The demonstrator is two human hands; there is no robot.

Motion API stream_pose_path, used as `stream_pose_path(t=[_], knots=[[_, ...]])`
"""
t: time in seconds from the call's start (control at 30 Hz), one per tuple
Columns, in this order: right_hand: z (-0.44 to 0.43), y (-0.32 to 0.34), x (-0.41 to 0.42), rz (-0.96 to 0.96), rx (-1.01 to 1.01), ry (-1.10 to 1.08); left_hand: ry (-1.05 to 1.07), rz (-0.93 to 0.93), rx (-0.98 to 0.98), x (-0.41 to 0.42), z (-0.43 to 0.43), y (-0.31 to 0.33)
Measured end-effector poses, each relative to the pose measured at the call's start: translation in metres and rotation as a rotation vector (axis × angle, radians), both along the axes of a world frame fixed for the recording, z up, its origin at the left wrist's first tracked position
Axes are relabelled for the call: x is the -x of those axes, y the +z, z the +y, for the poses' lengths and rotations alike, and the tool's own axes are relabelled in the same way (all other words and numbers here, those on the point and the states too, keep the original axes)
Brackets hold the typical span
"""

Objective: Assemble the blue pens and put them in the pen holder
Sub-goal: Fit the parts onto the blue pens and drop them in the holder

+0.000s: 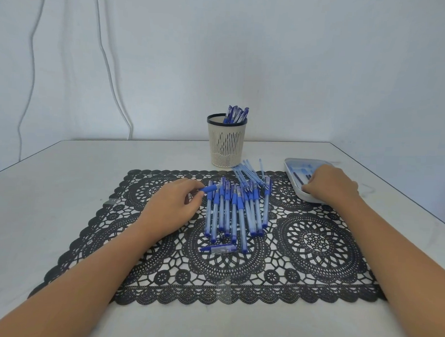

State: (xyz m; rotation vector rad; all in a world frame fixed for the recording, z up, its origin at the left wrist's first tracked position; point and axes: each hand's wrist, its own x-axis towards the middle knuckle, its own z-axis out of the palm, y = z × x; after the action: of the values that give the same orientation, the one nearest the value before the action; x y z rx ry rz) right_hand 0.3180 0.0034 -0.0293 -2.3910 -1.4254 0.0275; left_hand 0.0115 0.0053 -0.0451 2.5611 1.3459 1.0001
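Note:
Several blue pen barrels (pixel 236 211) lie side by side on the black lace mat (pixel 314 247). My left hand (pixel 174 204) pinches the blue grip end of one pen barrel (pixel 210 188) at the left of the row. My right hand (pixel 329 186) reaches with curled fingers into the white tray (pixel 292 168) at the right; what its fingertips touch is hidden. Thin refills (pixel 249 171) lie fanned behind the row. The cream mesh pen holder (pixel 226 143) stands at the back with several finished pens (pixel 236 115) in it. A blue cap (pixel 218 249) lies in front of the row.
The white table (pixel 64 175) carries the mat, with its right edge close beside the tray. A small dark part (pixel 222 235) lies near the pen ends. A white curtain with a hanging cable (pixel 113 89) is behind.

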Motion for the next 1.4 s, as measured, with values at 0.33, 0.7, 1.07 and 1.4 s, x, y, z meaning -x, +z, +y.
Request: stream_pose_path(t=[0.33,0.7,1.07,1.4], knots=[[-0.018,0.013,0.024,0.245,-0.461,0.24,-0.01,-0.061,0.015,0.001,0.0,0.0],[-0.044,0.021,0.072,0.427,-0.365,0.66,-0.036,-0.07,0.018,0.004,0.004,-0.001],[-0.044,0.023,0.068,0.515,-0.461,0.577,-0.039,-0.127,0.042,0.005,0.002,0.0],[-0.046,0.023,0.069,0.537,-0.445,0.592,-0.053,-0.141,0.041,0.004,0.002,0.0]])
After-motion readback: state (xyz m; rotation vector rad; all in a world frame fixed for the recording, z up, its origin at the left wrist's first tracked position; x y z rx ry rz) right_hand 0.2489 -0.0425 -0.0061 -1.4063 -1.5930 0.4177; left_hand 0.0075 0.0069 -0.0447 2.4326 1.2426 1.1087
